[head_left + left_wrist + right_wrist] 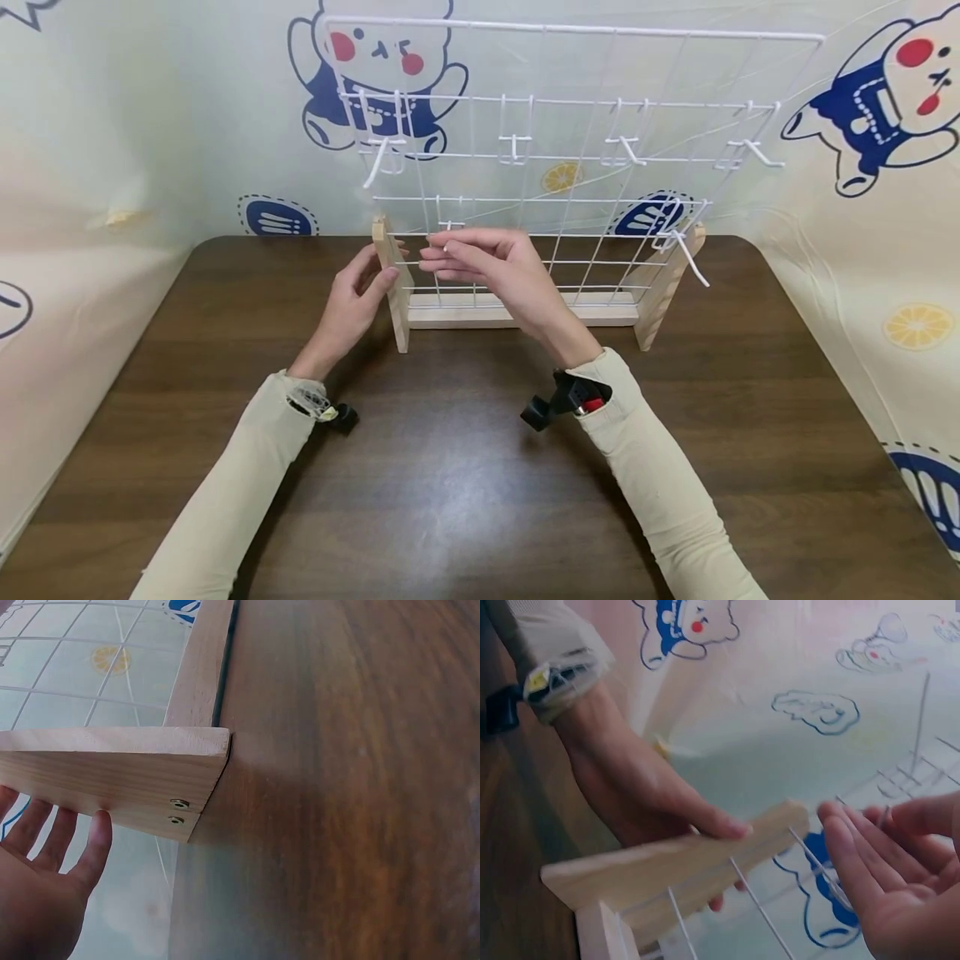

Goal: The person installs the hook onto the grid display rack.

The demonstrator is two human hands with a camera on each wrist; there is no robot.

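A white wire grid rack [542, 200] stands on the table in a wooden base. My left hand [352, 296] grips the rack's left wooden side panel [395, 308], thumb on the near face and fingers behind. In the left wrist view, fingertips touch the outer face of the panel [112, 776], above two metal screws [178, 803]. My right hand [502, 267] is at the grid's lower left, pinching a thin white hook [447, 247] between thumb and fingers. Most of that hook is hidden by the hand; the right wrist view shows just its thin end [886, 816].
Several white hooks hang along the grid's upper part, among them one at left [377, 162]. Another hook [686, 254] sticks out at lower right, beside the right wooden panel [667, 292]. Behind the brown table [450, 467] hangs a patterned cloth [225, 100].
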